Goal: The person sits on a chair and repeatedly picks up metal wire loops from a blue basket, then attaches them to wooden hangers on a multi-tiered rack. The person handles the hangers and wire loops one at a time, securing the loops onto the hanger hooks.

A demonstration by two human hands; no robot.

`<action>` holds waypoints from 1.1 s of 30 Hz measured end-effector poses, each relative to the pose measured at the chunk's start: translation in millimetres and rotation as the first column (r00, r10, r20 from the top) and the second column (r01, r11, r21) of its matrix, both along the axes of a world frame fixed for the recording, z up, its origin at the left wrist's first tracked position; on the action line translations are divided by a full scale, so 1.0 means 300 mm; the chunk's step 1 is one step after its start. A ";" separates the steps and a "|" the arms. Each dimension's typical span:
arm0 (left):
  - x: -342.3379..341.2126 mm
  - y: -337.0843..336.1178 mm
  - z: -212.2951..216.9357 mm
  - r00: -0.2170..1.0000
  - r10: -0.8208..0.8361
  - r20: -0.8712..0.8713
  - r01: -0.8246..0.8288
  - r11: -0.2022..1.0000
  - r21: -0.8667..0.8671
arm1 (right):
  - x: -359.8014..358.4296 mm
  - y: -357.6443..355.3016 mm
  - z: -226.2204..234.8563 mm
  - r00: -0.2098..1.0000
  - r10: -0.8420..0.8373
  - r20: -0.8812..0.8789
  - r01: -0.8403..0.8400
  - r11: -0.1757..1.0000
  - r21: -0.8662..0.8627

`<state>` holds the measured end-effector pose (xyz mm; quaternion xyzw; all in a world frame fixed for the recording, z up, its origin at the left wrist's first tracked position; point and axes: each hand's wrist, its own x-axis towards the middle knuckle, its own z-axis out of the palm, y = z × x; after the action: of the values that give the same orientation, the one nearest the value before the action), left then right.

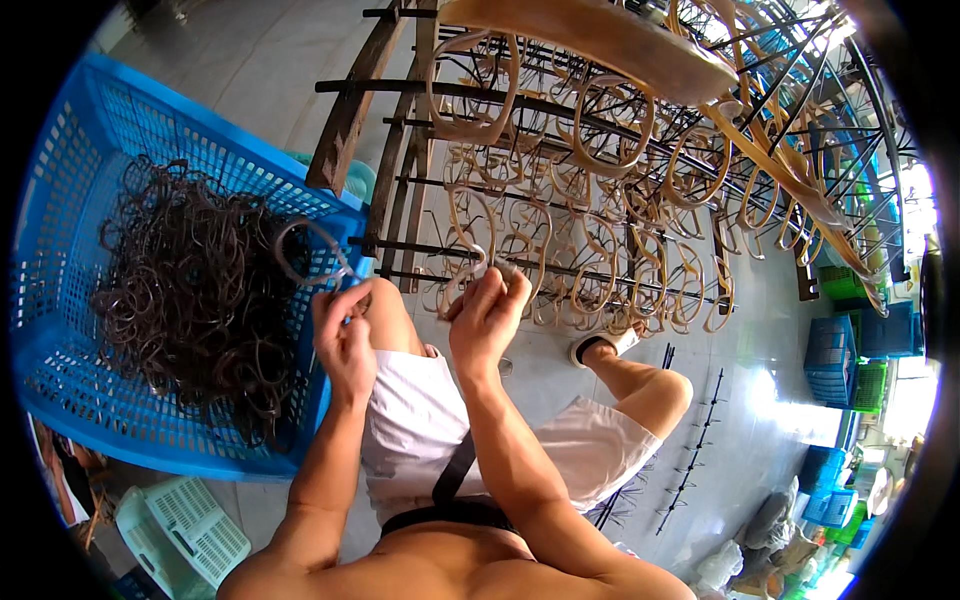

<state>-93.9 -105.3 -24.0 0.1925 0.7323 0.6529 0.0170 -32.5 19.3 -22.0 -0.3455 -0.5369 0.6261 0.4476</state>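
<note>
Head view looks down on a seated person working between a basket and a rack. The left hand (pixel 343 340) is closed, its fingertips pinching the narrow end of a pale, see-through loop (pixel 343 270), whose rounded part sticks out leftward over the near edge of the basket. The right hand (pixel 488 320) is also drawn in tight, thumb and fingertips together at the near side of the rack, right where a tan loop (pixel 490 215) hangs; the grip is too small to tell whether it pinches that loop, the rod behind it, or both. To the left stands a large blue basket (pixel 170 455) with slotted walls, and inside it lies a tangled heap of dark loops (pixel 190 280). In front, the rack (pixel 350 110) has wooden uprights and dark rods (pixel 400 88), with many more tan loops hanging from them in rows. A broad, curved tan piece (pixel 610 45) lies across the top. Below the hands are the person's pale shorts (pixel 410 400) and, farther forward on the grey floor, a foot in a white sandal (pixel 626 343). A dark spiked strip (pixel 690 465) lies on the floor to the right, a pale green crate (pixel 185 525) sits below the basket, and blue crates (pixel 830 360) stand at the far right.
</note>
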 end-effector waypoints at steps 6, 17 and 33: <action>-0.038 0.166 0.026 0.997 -0.071 -0.013 0.064 0.952 -0.301 | -0.098 -0.002 -0.072 0.862 -0.336 0.380 0.195 0.911 0.364; -0.026 0.252 -0.002 0.958 -0.153 -0.242 0.070 0.944 -0.322 | -0.067 -0.037 -0.041 0.941 -0.157 0.301 0.157 0.987 0.025; -0.023 0.241 0.003 0.974 -0.173 -0.145 0.117 0.936 -0.331 | -0.076 -0.038 -0.076 0.903 -0.246 0.352 0.234 0.969 0.077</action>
<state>-101.0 -32.8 -23.3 0.2965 0.8112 0.5030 0.0330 -55.2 7.8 -44.9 -0.5100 -0.5728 0.4838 0.4215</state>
